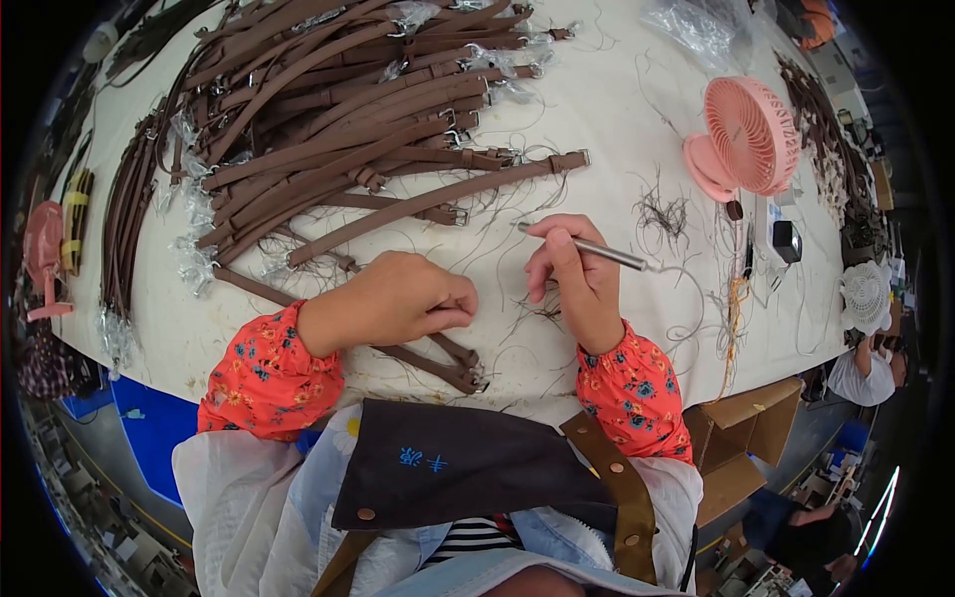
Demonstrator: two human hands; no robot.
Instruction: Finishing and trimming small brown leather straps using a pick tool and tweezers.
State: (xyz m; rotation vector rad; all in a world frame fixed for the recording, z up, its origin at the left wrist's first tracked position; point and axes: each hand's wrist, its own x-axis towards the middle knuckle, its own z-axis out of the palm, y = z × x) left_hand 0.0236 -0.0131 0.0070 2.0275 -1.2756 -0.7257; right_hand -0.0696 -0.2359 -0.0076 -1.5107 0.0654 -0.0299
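My right hand (579,274) grips a slim silver pen-shaped tool (619,255) with a thin cable at its rear end. The tool's narrow tip points left, past my index finger. Left of it, my left hand (396,298) is closed with the fingers curled under; whatever is in them is hidden. Below that hand a brown strap (428,366) with a metal buckle lies folded near the table's front edge. Another brown strap (438,202) lies just beyond my hands, its buckle end to the right.
A large pile of brown straps (328,129), buckles partly wrapped in clear plastic, covers the far left of the white table (597,119). A pink fan (746,139) stands at the right. Loose dark threads (662,211) lie scattered. An open cardboard box (746,438) sits below the right edge.
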